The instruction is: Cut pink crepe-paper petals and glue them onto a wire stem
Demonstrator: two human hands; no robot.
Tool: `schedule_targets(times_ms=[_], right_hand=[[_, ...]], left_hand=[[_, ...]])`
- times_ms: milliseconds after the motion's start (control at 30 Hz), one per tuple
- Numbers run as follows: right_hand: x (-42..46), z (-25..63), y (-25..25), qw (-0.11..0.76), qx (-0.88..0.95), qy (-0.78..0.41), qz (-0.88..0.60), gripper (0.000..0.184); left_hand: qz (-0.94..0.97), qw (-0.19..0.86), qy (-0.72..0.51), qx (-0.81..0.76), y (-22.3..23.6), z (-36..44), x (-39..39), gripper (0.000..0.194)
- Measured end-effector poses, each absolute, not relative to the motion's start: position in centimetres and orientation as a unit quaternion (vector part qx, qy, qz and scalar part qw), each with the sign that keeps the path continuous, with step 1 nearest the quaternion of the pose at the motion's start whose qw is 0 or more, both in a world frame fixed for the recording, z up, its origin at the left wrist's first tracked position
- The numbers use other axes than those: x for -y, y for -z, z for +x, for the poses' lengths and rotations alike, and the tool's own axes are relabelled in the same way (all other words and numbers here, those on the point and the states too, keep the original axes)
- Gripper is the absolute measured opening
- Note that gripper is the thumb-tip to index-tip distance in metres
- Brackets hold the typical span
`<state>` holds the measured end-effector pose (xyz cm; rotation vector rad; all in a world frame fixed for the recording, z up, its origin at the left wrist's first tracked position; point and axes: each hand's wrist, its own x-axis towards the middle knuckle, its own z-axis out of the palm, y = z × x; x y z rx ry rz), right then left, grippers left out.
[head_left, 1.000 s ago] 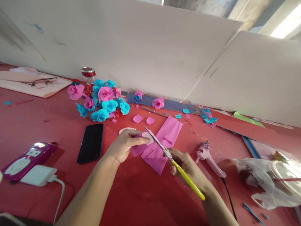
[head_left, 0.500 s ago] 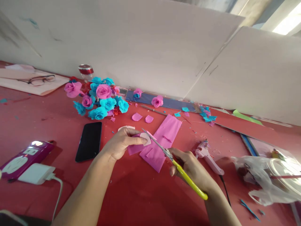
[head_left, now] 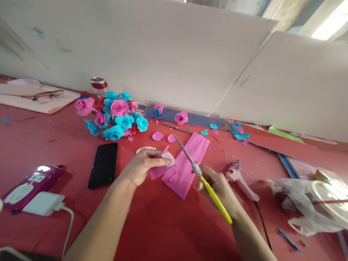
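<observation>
My left hand (head_left: 140,166) pinches a small piece of pink paper (head_left: 157,169) together with a pale petal-shaped template (head_left: 169,158), just above the red table. My right hand (head_left: 217,186) is closed around the yellow handles of a pair of scissors (head_left: 202,177); the blades are closed and point up and to the left, lifted off the held piece. A longer strip of pink paper (head_left: 190,159) lies flat on the table between my hands. Two cut pink petals (head_left: 158,136) rest beyond it.
A bunch of pink and blue paper roses (head_left: 114,114) lies at the back left. A black phone (head_left: 103,165), a purple power strip (head_left: 25,183) with a white charger, a pink glue gun (head_left: 240,179), a plastic bag (head_left: 307,206) and glasses (head_left: 45,95) also sit on the red table (head_left: 168,224).
The scissors have swung away from the held pink piece and now point up, clear of it. A thin pink sliver sticks up by my left fingers. My left hand has stayed put.
</observation>
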<state>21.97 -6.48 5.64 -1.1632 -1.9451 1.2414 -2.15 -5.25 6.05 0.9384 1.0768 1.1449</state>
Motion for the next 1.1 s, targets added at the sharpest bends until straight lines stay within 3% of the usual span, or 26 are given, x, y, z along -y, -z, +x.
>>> schedule_targets(times_ms=[133, 233, 500, 600, 800, 967, 1100], right_hand=[[7.0, 19.7, -5.0, 0.424, 0.584, -0.547, -0.425, 0.048], [7.2, 18.3, -4.5, 0.5, 0.501, -0.58, -0.403, 0.062], [6.8, 18.0, -3.0, 0.573, 0.439, -0.582, -0.375, 0.04], [6.4, 18.7, -3.4, 0.552, 0.432, -0.606, -0.377, 0.041], [6.0, 20.5, -4.2, 0.407, 0.5, -0.667, -0.374, 0.042], [6.1, 21.1, -4.4, 0.323, 0.561, -0.677, -0.35, 0.042], [6.1, 21.0, -4.6, 0.343, 0.565, -0.662, -0.352, 0.038]], left_hand=[[0.315, 0.657, -0.521, -0.445, -5.5, 0.2, 5.6, 0.011], [0.236, 0.699, -0.518, -0.433, -5.0, 2.3, 6.1, 0.015], [0.127, 0.753, -0.511, -0.394, -3.5, 5.2, 6.7, 0.016], [0.259, 0.718, -0.481, -0.431, -3.7, 4.3, 6.5, 0.02], [0.508, 0.621, -0.343, -0.488, -5.2, 2.0, 5.9, 0.015], [0.575, 0.585, -0.25, -0.516, -5.8, 2.3, 5.9, 0.009], [0.56, 0.591, -0.258, -0.521, -5.9, 2.4, 5.8, 0.008]])
